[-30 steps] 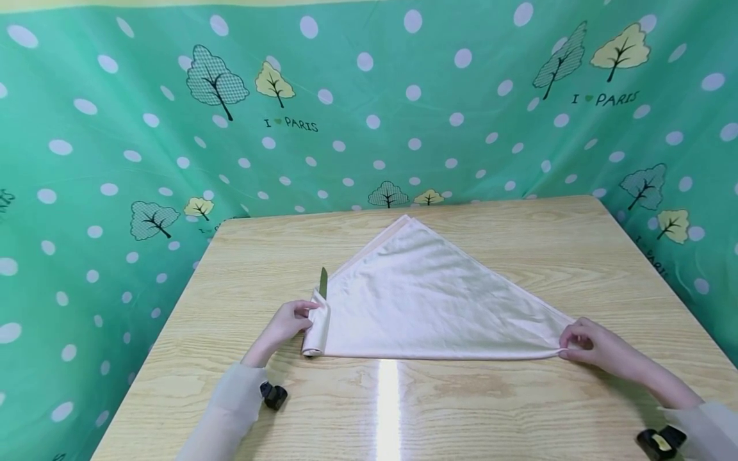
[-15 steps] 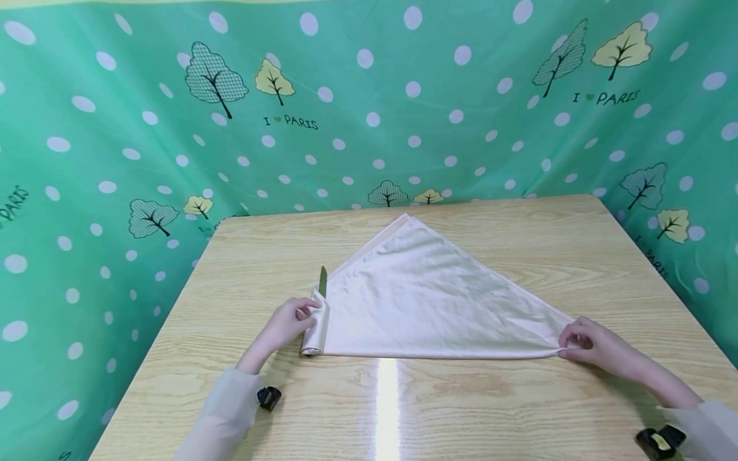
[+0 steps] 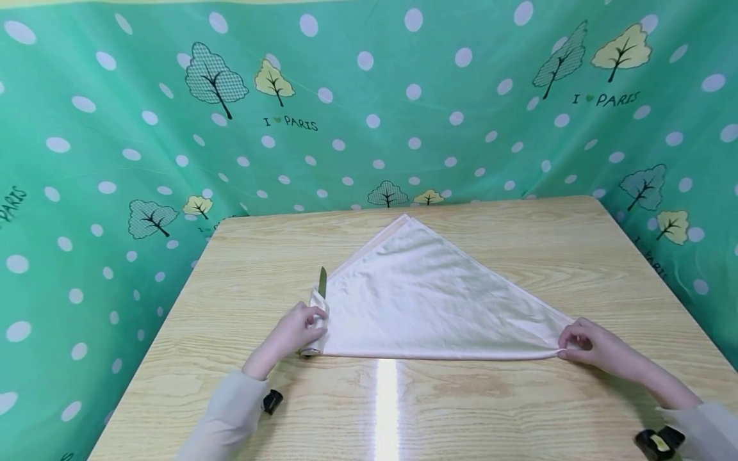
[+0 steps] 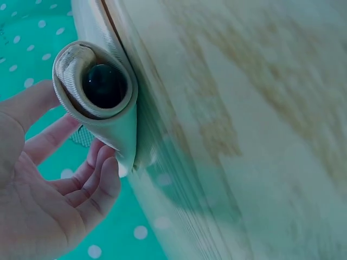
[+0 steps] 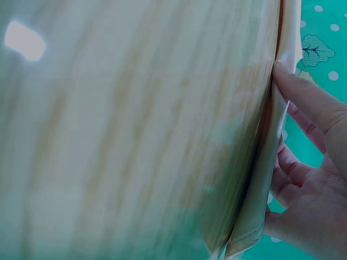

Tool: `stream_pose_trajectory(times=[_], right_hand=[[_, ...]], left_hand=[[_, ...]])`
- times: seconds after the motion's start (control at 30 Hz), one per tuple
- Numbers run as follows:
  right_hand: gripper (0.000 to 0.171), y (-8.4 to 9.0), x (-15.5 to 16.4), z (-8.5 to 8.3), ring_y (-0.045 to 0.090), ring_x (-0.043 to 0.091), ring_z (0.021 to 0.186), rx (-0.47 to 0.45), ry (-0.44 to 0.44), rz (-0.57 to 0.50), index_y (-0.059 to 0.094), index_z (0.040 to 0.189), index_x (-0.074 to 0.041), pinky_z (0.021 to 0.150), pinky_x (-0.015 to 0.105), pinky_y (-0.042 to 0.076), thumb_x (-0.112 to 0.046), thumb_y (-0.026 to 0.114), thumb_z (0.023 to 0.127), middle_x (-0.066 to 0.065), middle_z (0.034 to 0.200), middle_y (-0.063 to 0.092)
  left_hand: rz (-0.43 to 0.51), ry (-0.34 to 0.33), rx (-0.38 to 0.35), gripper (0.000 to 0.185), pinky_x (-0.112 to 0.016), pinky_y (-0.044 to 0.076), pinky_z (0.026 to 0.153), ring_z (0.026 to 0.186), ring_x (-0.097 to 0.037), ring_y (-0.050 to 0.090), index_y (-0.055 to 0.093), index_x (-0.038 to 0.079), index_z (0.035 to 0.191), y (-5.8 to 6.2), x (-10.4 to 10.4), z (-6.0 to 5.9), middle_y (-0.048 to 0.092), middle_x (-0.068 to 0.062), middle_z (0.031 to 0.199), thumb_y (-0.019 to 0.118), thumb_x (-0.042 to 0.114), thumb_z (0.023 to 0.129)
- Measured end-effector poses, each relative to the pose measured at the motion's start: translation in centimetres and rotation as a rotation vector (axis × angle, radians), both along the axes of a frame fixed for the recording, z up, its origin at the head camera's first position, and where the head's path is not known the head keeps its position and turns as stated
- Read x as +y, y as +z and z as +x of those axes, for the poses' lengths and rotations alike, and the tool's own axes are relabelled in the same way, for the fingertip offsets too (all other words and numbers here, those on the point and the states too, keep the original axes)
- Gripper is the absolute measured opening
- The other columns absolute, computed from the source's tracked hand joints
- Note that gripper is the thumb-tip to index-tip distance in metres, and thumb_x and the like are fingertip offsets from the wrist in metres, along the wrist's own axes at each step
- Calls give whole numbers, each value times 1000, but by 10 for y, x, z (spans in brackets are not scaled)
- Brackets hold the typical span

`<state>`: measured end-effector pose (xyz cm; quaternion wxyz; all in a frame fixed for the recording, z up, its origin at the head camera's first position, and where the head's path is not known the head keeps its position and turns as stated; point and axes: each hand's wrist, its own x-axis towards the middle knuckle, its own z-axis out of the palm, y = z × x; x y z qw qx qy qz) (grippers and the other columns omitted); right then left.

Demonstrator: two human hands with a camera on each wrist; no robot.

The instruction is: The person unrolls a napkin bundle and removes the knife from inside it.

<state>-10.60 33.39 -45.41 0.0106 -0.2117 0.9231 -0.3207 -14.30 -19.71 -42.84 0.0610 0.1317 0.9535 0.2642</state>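
Step in hand: rolling a cloth (image 3: 426,301) around a knife (image 3: 323,282), starting at the cloth's left corner. Only the first turn looks done, so this reads as early in the job

Left hand (image 3: 291,333) sits at 9 o'clock of the cloth, fingers (image 4: 100,184) curled against the roll (image 4: 97,89) and grasping it; the left wrist view shows the cloth wrapped once around a dark round end, likely the knife handle. Right hand (image 3: 594,349) is at 3 o'clock, pinching the far right corner, thumb (image 5: 303,95) pressed on the hem, pulling the bottom edge taut

Next move, as a judgement: roll toward 3 o'clock with the left hand while the right keeps tension, then give up the corner as the roll nears it. Needs even pressure so the roll stays tight and the knife doesn't slide out at 12 o'clock

Cloth: cream, thin, slight sheen, folded into a triangle, apex at 12 o'clock, long edge at 6 o'clock, two layers showing along the left slope. Lies flat at the middle of the wooden table (image 3: 519,410), few creases. Knife tip pokes out of the roll's top end, pointing to 12 o'clock

Green dotted backdrop (image 3: 115,128) behind the table
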Motion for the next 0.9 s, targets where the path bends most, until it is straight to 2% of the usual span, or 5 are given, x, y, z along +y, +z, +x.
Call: stream_pose_trajectory(times=[0.27,0.37,0.63,0.9], right_hand=[[18,2,-1,0,34,2,64,-24,-11,12,56,75,-15,52,20,29,-8,72,70,-3,74,40],[18,2,-1,0,34,2,64,-27,-13,15,56,75,-15,52,20,29,-8,72,70,-3,74,40],[19,2,-1,0,34,2,64,-21,-7,7,55,75,-16,52,20,28,-8,72,70,-4,73,40],[24,-1,2,-1,35,1,65,65,34,-42,55,74,-17,51,20,30,-3,73,66,-8,72,41]], left_hand=[[-80,-20,47,25,-26,35,53,59,-14,39,64,8,93,1,5,3,43,-5,76,72,16,71],[-67,-18,45,26,-26,34,52,59,-14,38,64,7,92,2,6,4,41,-5,75,73,15,70],[-30,13,-17,27,-24,32,52,60,-13,35,63,7,94,-2,0,3,39,-2,73,73,13,69],[-6,23,-33,26,-25,34,53,60,-13,38,65,5,93,-4,-1,-1,43,-2,70,73,10,69]])
